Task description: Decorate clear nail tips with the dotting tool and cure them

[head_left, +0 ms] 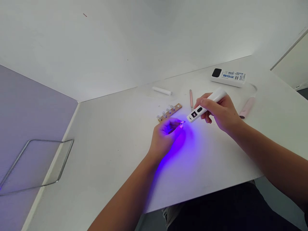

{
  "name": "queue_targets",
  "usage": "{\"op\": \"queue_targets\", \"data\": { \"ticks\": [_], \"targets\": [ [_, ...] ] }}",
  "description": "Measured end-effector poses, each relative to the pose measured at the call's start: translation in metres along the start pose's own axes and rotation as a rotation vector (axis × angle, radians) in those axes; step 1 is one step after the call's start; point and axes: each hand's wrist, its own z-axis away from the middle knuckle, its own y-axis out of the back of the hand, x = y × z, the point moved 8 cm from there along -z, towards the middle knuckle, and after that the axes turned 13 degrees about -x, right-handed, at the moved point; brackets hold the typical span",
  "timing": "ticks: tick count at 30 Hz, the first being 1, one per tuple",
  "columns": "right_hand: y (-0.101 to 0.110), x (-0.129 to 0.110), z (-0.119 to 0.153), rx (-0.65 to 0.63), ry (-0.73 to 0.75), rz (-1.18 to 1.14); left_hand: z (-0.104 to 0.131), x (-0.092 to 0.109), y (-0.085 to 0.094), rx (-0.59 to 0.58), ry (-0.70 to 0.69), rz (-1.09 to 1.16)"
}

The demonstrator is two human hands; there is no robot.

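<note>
My right hand (222, 112) grips a white handheld UV nail lamp (209, 102) with a small digital display and a dark button. Purple light from its lower end falls on my left hand (165, 134) and the table around it. Between the thumb and fingertips of my left hand is a small shiny false nail (182, 122), just left of the lamp's end and apart from it. Behind that hand lies a tan display strip (178, 106) carrying several clear nail tips; the hand hides its near end.
A slim pink brush (191, 98) and a white tube (162, 90) lie behind my hands. At the back right, a white box with a dark screen (229, 77) has a cable to a pink handpiece (247, 106). A bent metal wire frame (65, 160) stands left.
</note>
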Motion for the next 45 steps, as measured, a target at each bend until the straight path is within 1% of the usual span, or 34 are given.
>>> {"op": "queue_targets", "data": {
  "ticks": [6, 15, 27, 38, 45],
  "targets": [
    [0.0021, -0.0032, -0.0003, 0.041, 0.037, 0.001, 0.0006, -0.0021, 0.0027, 0.012, -0.009, -0.007],
    [0.0001, -0.0042, -0.0003, 0.024, 0.031, 0.002, 0.0010, 0.0000, 0.0033, 0.006, -0.012, -0.011],
    [0.0005, -0.0019, -0.0021, -0.002, 0.028, 0.016, -0.0003, -0.0029, 0.0022, 0.001, -0.001, 0.019],
    [0.0010, -0.0018, 0.0000, 0.033, 0.025, -0.008, -0.0005, -0.0054, 0.0013, -0.006, 0.003, 0.013],
    [-0.0002, -0.0014, 0.0000, 0.007, 0.023, 0.001, -0.0004, -0.0037, 0.0008, -0.009, -0.001, 0.005]
  ]
}}
